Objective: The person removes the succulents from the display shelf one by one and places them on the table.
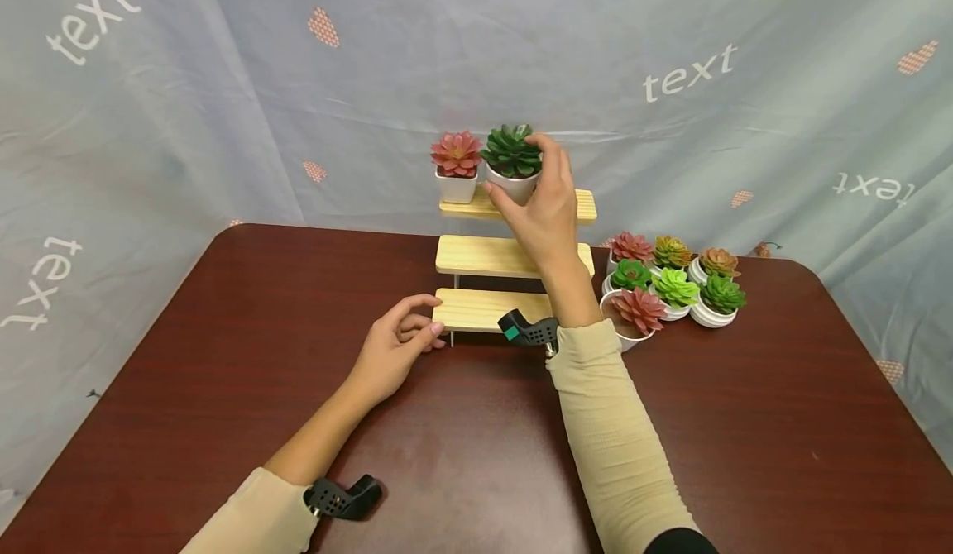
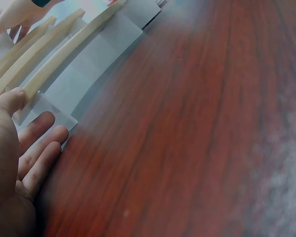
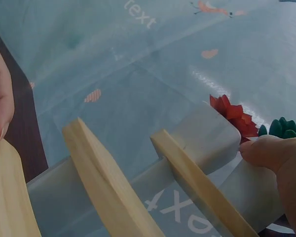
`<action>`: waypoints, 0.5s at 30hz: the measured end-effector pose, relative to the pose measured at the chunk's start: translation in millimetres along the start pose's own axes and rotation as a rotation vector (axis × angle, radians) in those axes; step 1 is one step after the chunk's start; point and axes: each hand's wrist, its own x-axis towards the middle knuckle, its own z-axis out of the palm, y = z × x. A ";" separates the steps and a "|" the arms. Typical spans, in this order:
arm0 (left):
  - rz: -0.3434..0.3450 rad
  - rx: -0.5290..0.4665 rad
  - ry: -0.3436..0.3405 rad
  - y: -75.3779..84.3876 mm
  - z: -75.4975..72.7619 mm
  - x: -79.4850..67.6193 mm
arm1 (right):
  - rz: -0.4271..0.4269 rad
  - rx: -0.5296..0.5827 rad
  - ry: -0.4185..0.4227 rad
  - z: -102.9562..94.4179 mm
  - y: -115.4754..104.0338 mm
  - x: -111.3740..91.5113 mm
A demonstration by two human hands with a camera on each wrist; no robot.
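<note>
My right hand grips a dark green potted succulent by its white round pot, thumb on the left side and fingers on the right. The pot is at the top step of a three-tier wooden stand. Just left of it on that step stands a red succulent in a white square pot, also seen in the right wrist view. My left hand holds the left end of the lowest step, its thumb at the board's edge and the other fingers by the clear side support.
Right of the stand, several small potted succulents in red, green and orange cluster on the dark red-brown table. A pale blue curtain hangs right behind the stand. My right forearm passes in front of the stand's right side.
</note>
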 end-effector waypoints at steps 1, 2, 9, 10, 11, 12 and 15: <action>0.001 -0.002 0.000 0.2 0.4 0.4 | 0.000 0.003 0.008 0.1 0.2 -0.2; 0.001 -0.004 -0.001 0.4 0.8 0.8 | 0.001 0.008 0.017 0.1 0.3 -0.4; 0.009 -0.003 -0.003 1.7 2.4 2.2 | -0.012 0.001 0.067 -0.8 4.0 -3.7; 0.008 -0.003 -0.003 1.5 2.3 2.1 | -0.012 0.000 0.064 -1.0 4.0 -4.6; 0.005 -0.001 -0.003 1.2 2.0 1.7 | -0.012 0.001 0.061 -1.3 3.8 -5.8; 0.005 0.000 -0.004 0.9 1.6 1.4 | -0.012 0.002 0.056 -1.5 3.5 -7.0; 0.001 0.004 -0.006 -0.2 0.1 0.1 | -0.016 0.018 0.047 -2.2 2.1 -10.6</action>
